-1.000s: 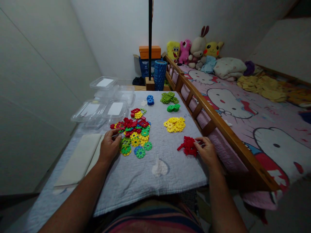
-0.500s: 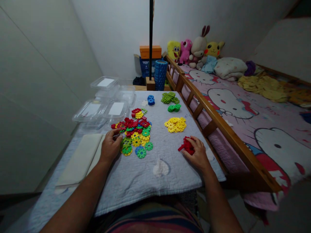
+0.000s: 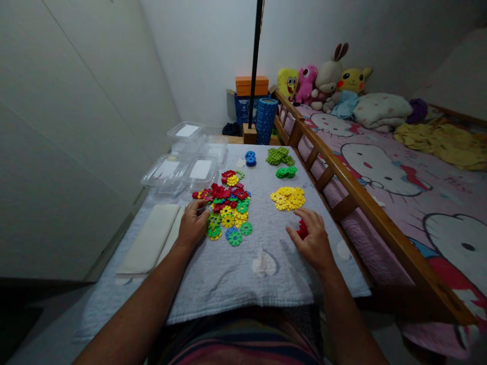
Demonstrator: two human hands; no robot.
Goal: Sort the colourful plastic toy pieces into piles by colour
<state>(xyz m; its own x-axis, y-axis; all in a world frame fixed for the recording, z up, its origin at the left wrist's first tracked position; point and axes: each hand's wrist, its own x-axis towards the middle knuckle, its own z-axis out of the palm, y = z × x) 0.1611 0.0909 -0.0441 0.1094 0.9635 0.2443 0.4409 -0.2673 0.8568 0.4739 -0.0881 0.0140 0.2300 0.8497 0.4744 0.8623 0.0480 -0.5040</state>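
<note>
A mixed pile of plastic snowflake pieces (image 3: 228, 203) in red, yellow, green and blue lies mid-table. At its left edge rests my left hand (image 3: 193, 225), thumb and forefinger apart, with no piece seen between them. On the right, my right hand (image 3: 314, 238) is open over some red snowflake pieces (image 3: 303, 229), which its fingers partly hide. Just beyond that hand lies a heap of yellow pieces (image 3: 288, 198). Farther back are green round pieces (image 3: 286, 172), light green square pieces (image 3: 279, 156) and a small stack of blue pieces (image 3: 250, 159).
Clear plastic boxes (image 3: 182, 171) with white labels stand at the table's back left. A folded cream cloth or pad (image 3: 150, 238) lies near my left forearm. A wooden bed rail (image 3: 342, 172) runs along the right side. A dark pole (image 3: 255, 66) rises behind the table.
My right hand has loosened from the red pieces, its thumb and fingers now spread apart. The left hand stays by the pile. The whole view has shifted, with things appearing farther right.
</note>
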